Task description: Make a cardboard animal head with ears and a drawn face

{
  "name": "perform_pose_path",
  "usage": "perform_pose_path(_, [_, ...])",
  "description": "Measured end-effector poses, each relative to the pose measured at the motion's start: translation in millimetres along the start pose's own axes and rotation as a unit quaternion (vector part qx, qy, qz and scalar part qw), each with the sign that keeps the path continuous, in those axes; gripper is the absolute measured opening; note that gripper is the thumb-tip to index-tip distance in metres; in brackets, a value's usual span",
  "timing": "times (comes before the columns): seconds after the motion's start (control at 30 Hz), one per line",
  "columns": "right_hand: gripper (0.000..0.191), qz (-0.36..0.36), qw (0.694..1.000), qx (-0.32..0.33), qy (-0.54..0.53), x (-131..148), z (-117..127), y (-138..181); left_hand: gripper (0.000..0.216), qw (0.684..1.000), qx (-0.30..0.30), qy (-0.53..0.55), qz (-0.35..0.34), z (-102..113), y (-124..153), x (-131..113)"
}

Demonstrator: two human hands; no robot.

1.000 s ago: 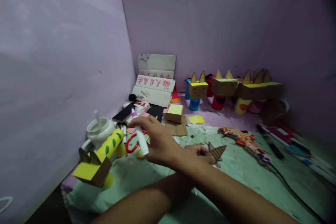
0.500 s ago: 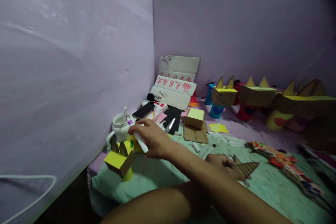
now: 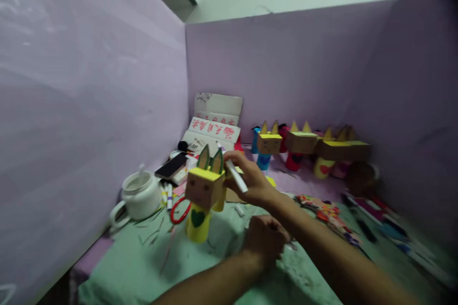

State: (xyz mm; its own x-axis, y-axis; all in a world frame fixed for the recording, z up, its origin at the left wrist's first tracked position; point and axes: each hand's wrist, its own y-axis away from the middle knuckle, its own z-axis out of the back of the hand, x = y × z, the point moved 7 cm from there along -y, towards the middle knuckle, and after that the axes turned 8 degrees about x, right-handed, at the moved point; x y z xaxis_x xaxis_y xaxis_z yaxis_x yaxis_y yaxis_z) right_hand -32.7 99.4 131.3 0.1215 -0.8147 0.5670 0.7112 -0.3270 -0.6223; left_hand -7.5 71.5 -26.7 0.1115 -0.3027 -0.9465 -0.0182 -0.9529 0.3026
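My right hand (image 3: pixel 252 178) is closed around a white marker (image 3: pixel 236 176) with a purple end. Its fingertips are at the side of a cardboard figure (image 3: pixel 199 190) with a box head, pointed green-edged ears and a yellow body bearing a dark green heart. I cannot tell whether they also grip the figure, which is upright. Lower down, my left hand (image 3: pixel 266 238) is curled above the green cloth (image 3: pixel 136 262); what its fingers hold, if anything, is hidden. Red-handled scissors (image 3: pixel 180 210) show beside the figure's body.
At the left stands a white mug (image 3: pixel 139 195), with a phone (image 3: pixel 171 167) behind it. Folded white cardboard (image 3: pixel 214 126) leans at the back. Several similar box-headed figures (image 3: pixel 269 145) line the back right. A patterned pouch (image 3: pixel 327 214) and pens lie at the right.
The yellow figure has moved right and turned to face me, with my right hand beside it. The striped cardboard ears seen in my left hand are out of sight. The view has shifted.
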Motion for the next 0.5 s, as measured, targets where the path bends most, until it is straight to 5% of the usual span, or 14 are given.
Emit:
perform_pose_path(0.23, [0.044,-0.149,0.980,-0.134,0.005,-27,116,88,0.030,0.998,0.048,0.030,-0.042,-4,-1,-13])
perform_pose_path(0.5, [0.044,-0.167,0.961,-0.222,0.003,-45,145,156,0.026,0.997,0.014,0.068,-0.042,6,-4,-9])
